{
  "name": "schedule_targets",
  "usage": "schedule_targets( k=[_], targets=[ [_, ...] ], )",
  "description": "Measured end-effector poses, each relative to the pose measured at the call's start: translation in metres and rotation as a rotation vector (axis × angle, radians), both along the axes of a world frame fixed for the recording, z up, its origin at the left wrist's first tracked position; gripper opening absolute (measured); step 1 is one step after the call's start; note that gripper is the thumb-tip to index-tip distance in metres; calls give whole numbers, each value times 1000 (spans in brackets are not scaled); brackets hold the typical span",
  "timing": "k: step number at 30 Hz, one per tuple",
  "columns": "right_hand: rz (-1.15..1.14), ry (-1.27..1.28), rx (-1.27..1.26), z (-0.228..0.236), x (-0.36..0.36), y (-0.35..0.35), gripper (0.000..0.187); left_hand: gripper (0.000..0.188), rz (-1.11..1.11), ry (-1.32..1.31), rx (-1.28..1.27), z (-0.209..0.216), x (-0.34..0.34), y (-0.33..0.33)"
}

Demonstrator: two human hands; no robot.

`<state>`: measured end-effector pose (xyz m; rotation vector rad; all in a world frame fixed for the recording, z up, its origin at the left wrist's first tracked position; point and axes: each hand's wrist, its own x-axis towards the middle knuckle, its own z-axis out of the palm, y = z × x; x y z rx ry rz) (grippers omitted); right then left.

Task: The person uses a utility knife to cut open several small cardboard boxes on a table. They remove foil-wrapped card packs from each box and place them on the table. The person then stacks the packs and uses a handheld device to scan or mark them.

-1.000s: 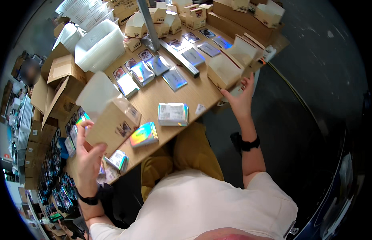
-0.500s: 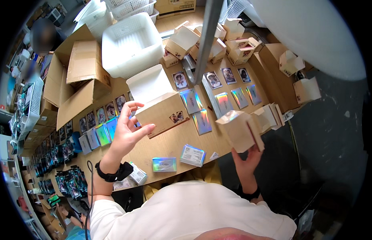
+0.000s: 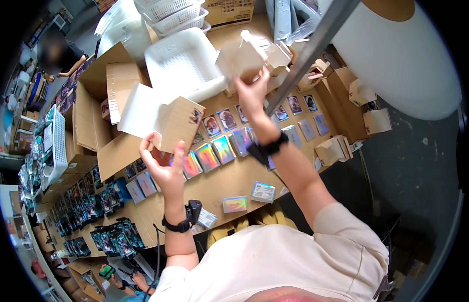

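My left hand is closed on the lower edge of a brown cardboard box. Its white-lined flap stands open, and small pictures are printed on one side. Farther off and to the right, my right hand grips a smaller open carton, somewhat blurred, above other cartons beside the white basket. Both boxes are held up off the table. Beneath my hands run a row of picture cards and a row of shiny rainbow-coloured card packs, partly covered by my arms. The insides of both boxes are mostly hidden.
A white plastic basket stands at the back, beside a large open carton. A metal post slants across the right side. Dark foil packets lie at left. Two card stacks, one a shiny pack, lie near the front edge.
My right hand has carried the small carton from the table's right edge up toward the far middle. My left hand has shifted left with its box, which is now tilted. The view has shifted too.
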<state>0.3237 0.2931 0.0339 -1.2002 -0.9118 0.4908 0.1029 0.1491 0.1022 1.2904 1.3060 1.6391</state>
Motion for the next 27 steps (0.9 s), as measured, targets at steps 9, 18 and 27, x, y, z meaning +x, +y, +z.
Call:
schedule_targets(
  k=[9, 18, 27],
  targets=[
    [-278, -161, -423, -22, 9, 176, 80, 68, -151, 52, -142, -23, -17, 0],
    [336, -181, 1, -37, -1, -52, 51, 58, -108, 399, 3, -29, 23, 59],
    [-528, -439, -363, -59, 239, -306, 35, 62, -400, -8, -15, -43, 108, 2]
  ],
)
